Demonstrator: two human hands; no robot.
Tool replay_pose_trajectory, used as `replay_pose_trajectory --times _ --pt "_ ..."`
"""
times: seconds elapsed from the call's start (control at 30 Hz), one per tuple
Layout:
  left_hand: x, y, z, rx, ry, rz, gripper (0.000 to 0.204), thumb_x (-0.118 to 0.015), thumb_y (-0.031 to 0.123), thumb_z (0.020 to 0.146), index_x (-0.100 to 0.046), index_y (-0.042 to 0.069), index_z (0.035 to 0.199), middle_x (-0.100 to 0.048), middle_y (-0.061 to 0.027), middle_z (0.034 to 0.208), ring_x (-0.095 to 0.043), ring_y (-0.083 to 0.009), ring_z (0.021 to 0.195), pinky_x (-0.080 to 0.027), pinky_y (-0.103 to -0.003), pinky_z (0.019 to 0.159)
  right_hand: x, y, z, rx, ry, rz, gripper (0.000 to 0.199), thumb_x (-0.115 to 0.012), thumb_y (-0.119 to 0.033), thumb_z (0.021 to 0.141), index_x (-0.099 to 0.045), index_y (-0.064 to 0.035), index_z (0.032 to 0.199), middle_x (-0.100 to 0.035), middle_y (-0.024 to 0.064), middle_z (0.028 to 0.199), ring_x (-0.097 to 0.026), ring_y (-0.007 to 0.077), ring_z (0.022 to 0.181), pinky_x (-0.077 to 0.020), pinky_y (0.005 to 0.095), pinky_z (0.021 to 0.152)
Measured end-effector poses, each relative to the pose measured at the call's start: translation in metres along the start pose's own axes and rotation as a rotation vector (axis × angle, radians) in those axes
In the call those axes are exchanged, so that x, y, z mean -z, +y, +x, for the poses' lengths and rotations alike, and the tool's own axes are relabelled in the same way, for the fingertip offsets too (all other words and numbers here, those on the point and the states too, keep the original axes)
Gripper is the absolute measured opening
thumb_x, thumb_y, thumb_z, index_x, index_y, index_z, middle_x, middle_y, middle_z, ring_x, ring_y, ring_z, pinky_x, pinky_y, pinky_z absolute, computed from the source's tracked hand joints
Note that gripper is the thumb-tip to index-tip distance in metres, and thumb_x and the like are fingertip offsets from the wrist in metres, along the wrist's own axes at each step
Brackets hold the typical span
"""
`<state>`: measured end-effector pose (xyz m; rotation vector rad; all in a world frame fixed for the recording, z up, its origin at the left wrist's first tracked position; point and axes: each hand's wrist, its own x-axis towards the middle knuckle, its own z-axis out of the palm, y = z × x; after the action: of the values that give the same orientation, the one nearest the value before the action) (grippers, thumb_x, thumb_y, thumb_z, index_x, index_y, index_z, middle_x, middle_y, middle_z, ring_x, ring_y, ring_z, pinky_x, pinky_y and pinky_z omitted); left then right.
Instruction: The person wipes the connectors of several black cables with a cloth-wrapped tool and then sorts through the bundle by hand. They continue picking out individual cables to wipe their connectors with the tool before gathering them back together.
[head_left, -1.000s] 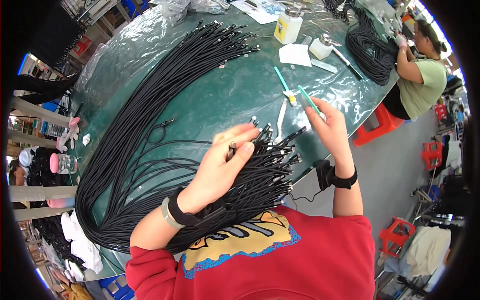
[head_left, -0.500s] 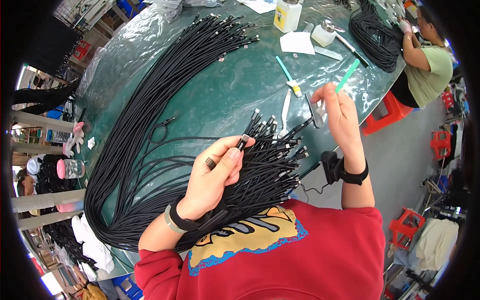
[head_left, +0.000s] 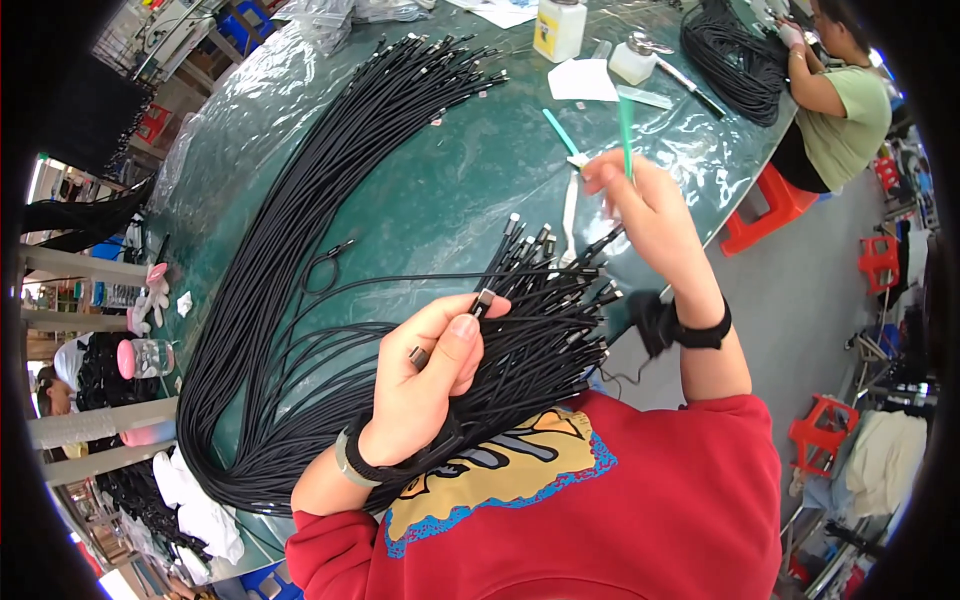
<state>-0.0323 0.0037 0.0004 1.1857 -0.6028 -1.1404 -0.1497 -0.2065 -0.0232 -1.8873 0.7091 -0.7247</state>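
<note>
Black cables point(head_left: 330, 250) lay in a long bundle across the green table point(head_left: 450, 190), which was covered with clear plastic sheet, their metal plugs fanned out at the far end and again near the person's chest. The left hand point(head_left: 425, 385) was closed on one cable end point(head_left: 483, 300), thumb and forefinger pinching its silver plug just above the near fan of plugs point(head_left: 560, 290); a second plug showed between the curled fingers lower down. A dark band circled that wrist. The right hand point(head_left: 645, 205) was raised over the table edge, fingers pinched shut on a thin green stick point(head_left: 626, 135) that pointed up and away, and something white showed at the fingertips, too small to tell apart. A black strap point(head_left: 690, 325) wrapped the right wrist. Just beside that hand, on the table, lay another green stick point(head_left: 560, 132) and a white strip point(head_left: 570, 215). Farther off stood a white bottle point(head_left: 560, 28), a small white jar point(head_left: 632, 62) and a sheet of white paper point(head_left: 583, 80). At the far right edge another person in a green shirt point(head_left: 850, 110) sat on a red stool point(head_left: 770, 205) with a separate heap of black cables point(head_left: 730, 55) in front of them.
</note>
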Motion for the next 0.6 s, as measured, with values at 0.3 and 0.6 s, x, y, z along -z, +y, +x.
replay_pose_trajectory --times 0.3,0.6 --pt "0.005 0.001 -0.004 -0.006 -0.025 0.125 0.027 -0.043 0.017 0.089 -0.051 -0.007 0.099 -0.032 0.0063 0.055 -0.023 -0.0012 0.045 -0.017 -0.018 0.040 0.029 0.053 0.005 -0.192 -0.046 -0.868 0.024 -0.057 -0.020 0.074 -0.058 0.0013 0.086 -0.059 0.0174 0.080 -0.056 0.0328 0.079 -0.0430 0.0380 0.067" --pt "0.005 0.003 -0.010 -0.019 0.014 0.306 0.019 -0.047 0.011 0.088 -0.057 -0.001 0.097 -0.055 0.0022 0.075 -0.039 -0.0015 0.060 -0.031 -0.016 0.052 0.003 -0.013 -0.022 0.028 -0.210 0.105 0.020 -0.055 -0.018 0.081 -0.057 0.0019 0.087 -0.058 0.0067 0.072 -0.051 0.0130 0.064 -0.0401 0.0278 0.058"
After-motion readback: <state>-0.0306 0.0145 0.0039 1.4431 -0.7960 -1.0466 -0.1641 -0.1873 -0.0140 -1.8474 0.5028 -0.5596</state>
